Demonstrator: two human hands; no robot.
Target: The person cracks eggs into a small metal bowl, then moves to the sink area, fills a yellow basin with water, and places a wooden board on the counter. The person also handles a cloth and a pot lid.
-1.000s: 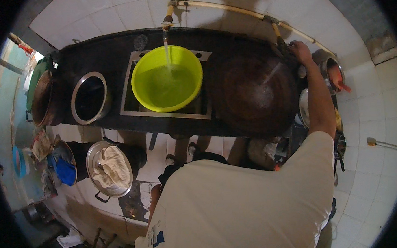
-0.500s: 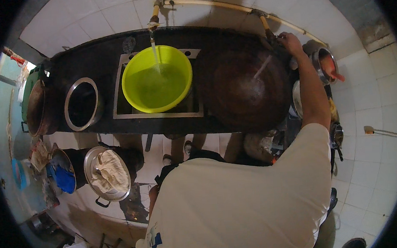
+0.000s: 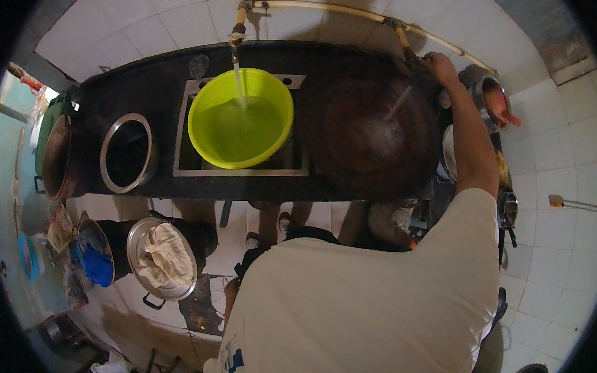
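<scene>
At the far right my right hand [image 3: 439, 67] is closed on a tap [image 3: 410, 55] on the wall pipe. From this tap a stream of water runs down into a wide brown wok [image 3: 369, 125], breaking into white spray near its middle. Left of the wok, a yellow-green basin [image 3: 210, 140] rests over a steel-rimmed sink [image 3: 244, 172]. Another tap [image 3: 235, 41] pours water into it, and water covers the bottom. My left hand is hidden; only a bit of the left arm shows beside my body.
A steel-rimmed pot [image 3: 149, 150] stands left on the dark counter. Beyond the wok are a metal pot [image 3: 477, 86] holding something red and a small pan [image 3: 508, 206]. Below the counter, a cloth [image 3: 170, 250] lies on a handled metal pot's lid, beside a bucket with blue plastic [image 3: 97, 264].
The view has shifted slightly, so the counter sits a little farther right in the picture. My right hand stays at the tap, and both streams keep running.
</scene>
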